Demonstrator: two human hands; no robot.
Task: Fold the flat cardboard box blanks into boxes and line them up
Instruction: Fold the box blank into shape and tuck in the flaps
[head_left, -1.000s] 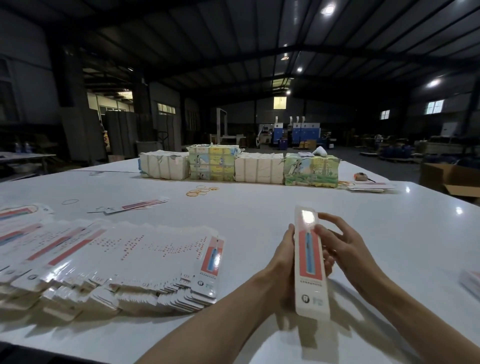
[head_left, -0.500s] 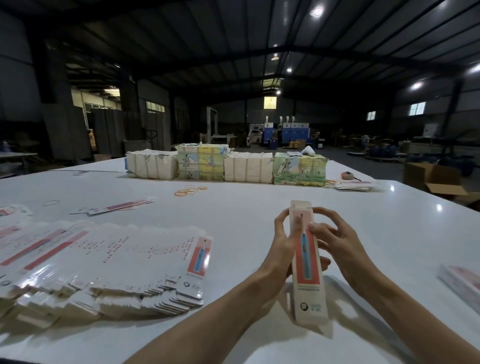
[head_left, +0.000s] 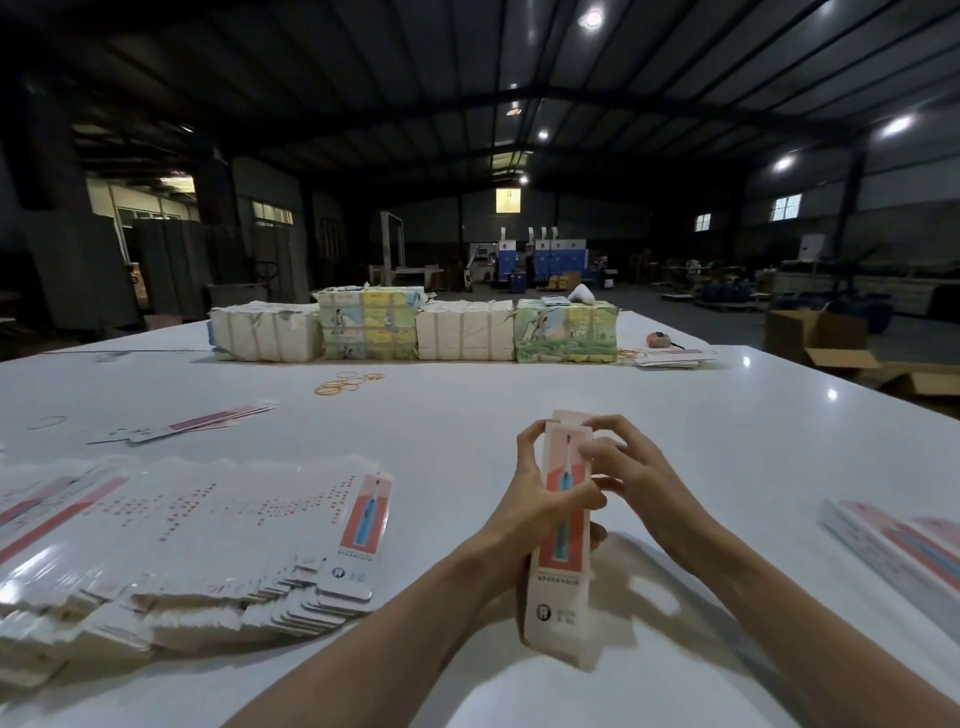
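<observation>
Dozens of flat white-and-red cardboard blanks (head_left: 208, 545) sit fanned near left on the white table (head_left: 727, 441). Left hand (head_left: 524, 519) curls round the tall narrow red-and-white cardboard box (head_left: 558, 597), upright mid-table; right hand (head_left: 639, 478) fingertips pinch its top.

You have two hands, the left hand (head_left: 524, 509) and the right hand (head_left: 639, 478), on one box (head_left: 558, 597). Four wrapped bundles (head_left: 465, 330) stand in a row on the bench (head_left: 727, 441). One fanned pile of flat blanks (head_left: 208, 519) lies at your left, too many to count. The yellow rubber bands (head_left: 345, 382) are too small to count.
</observation>
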